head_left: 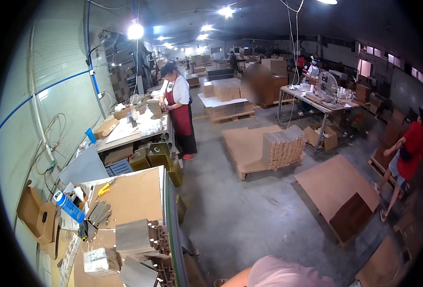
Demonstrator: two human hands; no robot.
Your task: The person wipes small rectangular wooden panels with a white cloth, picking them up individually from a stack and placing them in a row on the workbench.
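Observation:
A pink sleeve and a piece of bare forearm come in at the lower edge, right of the bench; the arm seems to be my right one, and its hand is out of the picture. My left hand does not show either. Nearest on the left stands a workbench covered with a cardboard sheet. On it lie stacked grey panels with notched brown ends, more grey panels at the near edge, and a white wrapped block. Farther back are a yellow hand tool and a blue bottle.
An open cardboard box leans by the wall. A co-worker in a red apron stands at the farther bench. Pallets with boards and a brown-topped sheet occupy the floor. At right, a person in red is near a fan.

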